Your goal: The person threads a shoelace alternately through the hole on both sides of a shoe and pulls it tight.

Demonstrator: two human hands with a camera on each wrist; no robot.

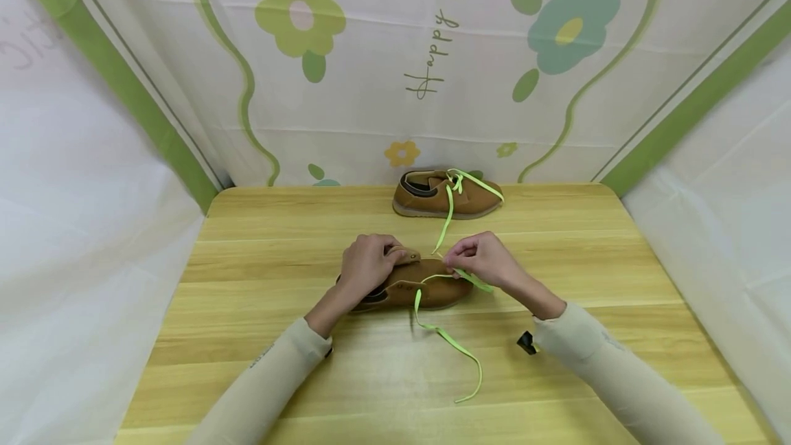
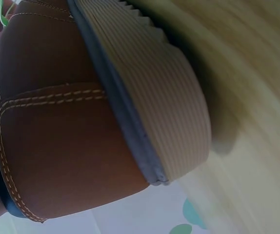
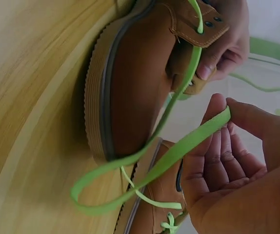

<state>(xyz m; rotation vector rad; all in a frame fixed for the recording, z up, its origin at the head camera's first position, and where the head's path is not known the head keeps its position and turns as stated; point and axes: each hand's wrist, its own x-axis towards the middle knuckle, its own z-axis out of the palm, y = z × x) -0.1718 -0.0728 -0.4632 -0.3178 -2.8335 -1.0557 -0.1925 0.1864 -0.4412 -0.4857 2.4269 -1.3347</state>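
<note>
A brown shoe (image 1: 445, 292) with lime-green lace lies on the table, toe to the right. With my left hand (image 1: 367, 263) I grip its far eyelet flap (image 1: 406, 255), thumb on the flap. My right hand (image 1: 488, 261), above the toe, pinches the shoelace (image 3: 179, 148) between thumb and index finger; in the right wrist view the lace loops down and back up to the near eyelet flap (image 3: 213, 35). The lace's other length (image 1: 460, 345) trails onto the table toward me. The shoe's heel and ribbed sole (image 2: 154, 92) fill the left wrist view.
A second brown shoe (image 1: 476, 206), with a knotted lime lace, stands at the table's back edge; one lace end hangs forward near my right hand. A printed curtain (image 1: 371, 101) rises behind the wooden table (image 1: 259, 362). A small black piece (image 1: 526, 343) shows by the right sleeve.
</note>
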